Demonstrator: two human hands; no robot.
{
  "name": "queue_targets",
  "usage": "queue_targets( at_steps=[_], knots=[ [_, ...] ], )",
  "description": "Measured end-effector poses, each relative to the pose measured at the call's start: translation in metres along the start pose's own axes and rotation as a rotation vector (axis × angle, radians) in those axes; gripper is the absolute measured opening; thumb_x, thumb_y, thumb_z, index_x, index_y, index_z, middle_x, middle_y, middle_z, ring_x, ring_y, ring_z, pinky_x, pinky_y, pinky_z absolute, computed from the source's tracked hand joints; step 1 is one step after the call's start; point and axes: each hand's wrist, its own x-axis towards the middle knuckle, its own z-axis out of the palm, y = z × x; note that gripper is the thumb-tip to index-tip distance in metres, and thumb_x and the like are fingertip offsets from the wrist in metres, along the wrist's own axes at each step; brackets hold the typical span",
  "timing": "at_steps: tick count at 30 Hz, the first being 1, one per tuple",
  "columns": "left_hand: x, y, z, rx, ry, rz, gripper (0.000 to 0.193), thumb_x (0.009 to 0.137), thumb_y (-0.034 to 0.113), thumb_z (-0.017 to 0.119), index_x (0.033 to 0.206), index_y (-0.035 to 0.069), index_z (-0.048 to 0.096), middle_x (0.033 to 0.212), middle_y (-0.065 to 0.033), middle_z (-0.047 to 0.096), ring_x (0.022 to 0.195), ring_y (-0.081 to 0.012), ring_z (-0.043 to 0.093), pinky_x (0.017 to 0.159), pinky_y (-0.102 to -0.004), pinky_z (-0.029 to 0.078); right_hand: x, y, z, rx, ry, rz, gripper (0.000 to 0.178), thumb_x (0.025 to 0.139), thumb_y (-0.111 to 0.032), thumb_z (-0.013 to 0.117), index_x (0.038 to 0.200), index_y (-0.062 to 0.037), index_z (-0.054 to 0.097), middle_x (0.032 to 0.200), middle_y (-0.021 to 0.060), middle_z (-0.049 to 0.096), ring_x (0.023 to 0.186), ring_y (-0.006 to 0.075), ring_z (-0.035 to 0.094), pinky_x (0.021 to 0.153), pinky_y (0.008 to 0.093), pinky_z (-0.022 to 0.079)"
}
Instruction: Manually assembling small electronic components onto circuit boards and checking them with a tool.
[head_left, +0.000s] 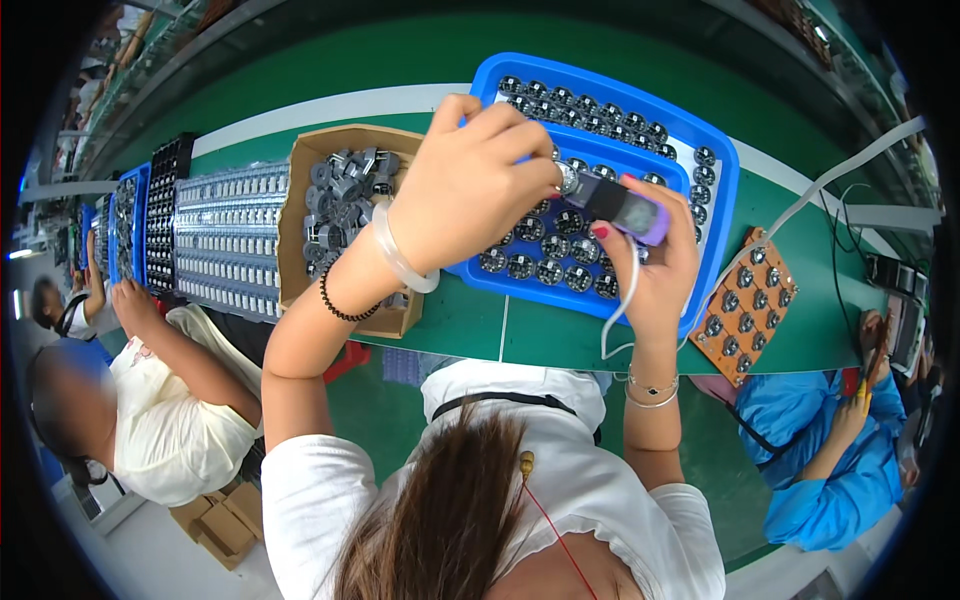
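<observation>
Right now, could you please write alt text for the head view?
A person's right hand holds a black-and-purple device, with the left hand at its tip, over blue trays of small round parts. To the left, a cardboard box holds grey parts; a co-worker in blue is at right.

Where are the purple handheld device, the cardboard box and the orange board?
Purple handheld device (640, 216), head view: on its purple body.
Cardboard box (292, 228), head view: on its left wall.
Orange board (742, 311), head view: bare surface near its middle.
</observation>
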Motion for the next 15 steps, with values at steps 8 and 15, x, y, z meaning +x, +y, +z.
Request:
queue_targets(
  at_steps=[8, 15],
  knots=[
    [-0.019, -0.038, 0.035, 0.115, -0.089, -0.123, 0.004, 0.070, 0.017, 0.067, 0.068, 0.013, 0.067, 0.077, 0.0018, 0.055, 0.083, -0.0164, 0.051, 0.079, -0.0340, 0.034, -0.032, 0.022, -0.042, 0.405, 0.315, 0.193, 0.025, 0.073, 0.001, 0.051, 0.099, 0.0007, 0.050, 0.103, 0.0194, 0.056, 0.089, 0.0215, 0.058, 0.083, 0.0329, 0.046],
    [-0.020, -0.036, 0.016, -0.080, -0.167, -0.209, 0.027, 0.073, 0.018, 0.069, 0.099, 0.012, 0.064, 0.091, -0.0024, 0.056, 0.089, -0.0208, 0.052, 0.080, -0.0341, 0.035, -0.039, 0.021, -0.077, 0.036, 0.027, 0.768, 0.025, 0.076, -0.001, 0.063, 0.100, -0.0002, 0.055, 0.083, 0.0064, 0.059, 0.064, 0.0093, 0.054, 0.057, 0.0225, 0.043]
  ],
)
